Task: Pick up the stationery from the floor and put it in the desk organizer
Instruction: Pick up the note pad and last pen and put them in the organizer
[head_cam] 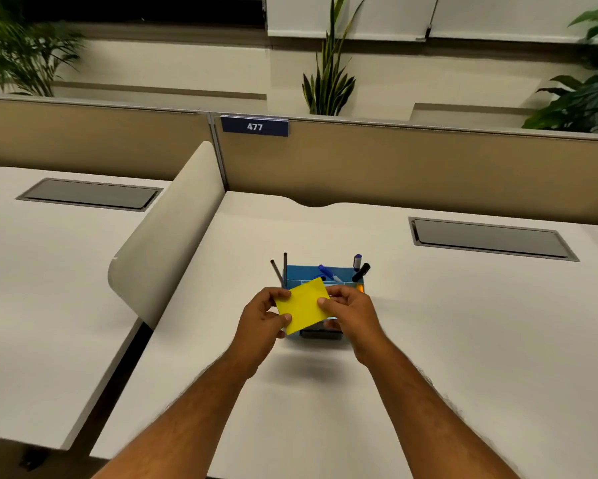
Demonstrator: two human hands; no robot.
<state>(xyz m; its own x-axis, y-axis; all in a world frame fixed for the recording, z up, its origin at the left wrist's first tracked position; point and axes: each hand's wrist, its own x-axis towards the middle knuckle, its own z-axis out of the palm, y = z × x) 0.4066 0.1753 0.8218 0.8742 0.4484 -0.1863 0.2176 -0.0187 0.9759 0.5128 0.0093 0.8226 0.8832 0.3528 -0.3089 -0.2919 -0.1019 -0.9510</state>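
While it's up in the air: the yellow sticky-note pad (pixel 302 304) is pinched between both hands, right over the blue desk organizer (pixel 325 276) on the desk (pixel 463 340).
Feel: looks light, thin and bendy, so I'd guess edges are the place to hold it.
Left hand (pixel 261 321): grip closed on the pad's left edge, thumb on top.
Right hand (pixel 351 314): grip closed on the right edge.
Arms: both stretched forward, wrists angled inward.
Organizer: pens and markers (pixel 359 269) already standing inside.

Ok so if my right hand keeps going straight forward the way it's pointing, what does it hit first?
Most likely the blue desk organizer, directly beyond your right hand and the yellow sticky notes it grips. Depth is unclear, so the hand may pass above its rim.
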